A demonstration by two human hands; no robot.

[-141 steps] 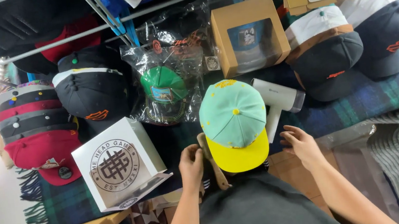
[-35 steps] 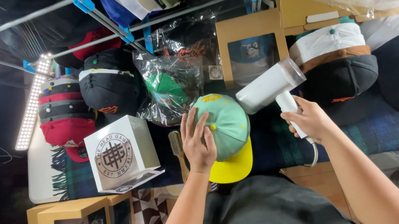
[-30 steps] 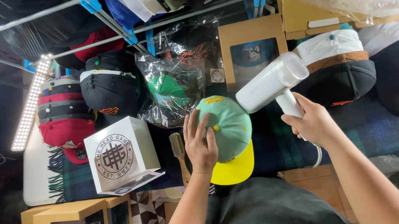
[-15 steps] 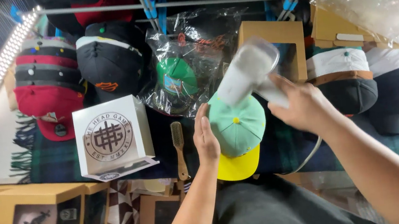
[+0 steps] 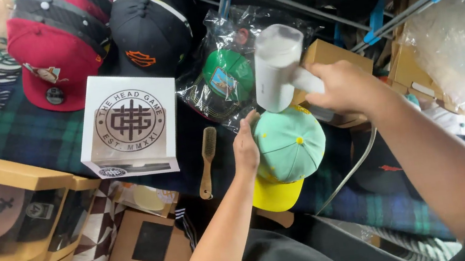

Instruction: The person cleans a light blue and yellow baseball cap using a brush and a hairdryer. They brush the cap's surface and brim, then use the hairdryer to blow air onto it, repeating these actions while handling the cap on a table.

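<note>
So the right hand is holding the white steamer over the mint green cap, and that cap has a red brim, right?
Not quite: the brim is yellow, not red. The head view shows the right hand holding the white steamer over the mint green cap, with the left hand against the cap's side.

The white handheld steamer (image 5: 277, 68), which lay on the table beside the mint-green cap (image 5: 289, 144) a few seconds ago, is now up in the right hand (image 5: 342, 87), swung over the cap's crown. The left hand (image 5: 245, 142) has moved from the yellow brim (image 5: 272, 194) to the crown's side.
</note>
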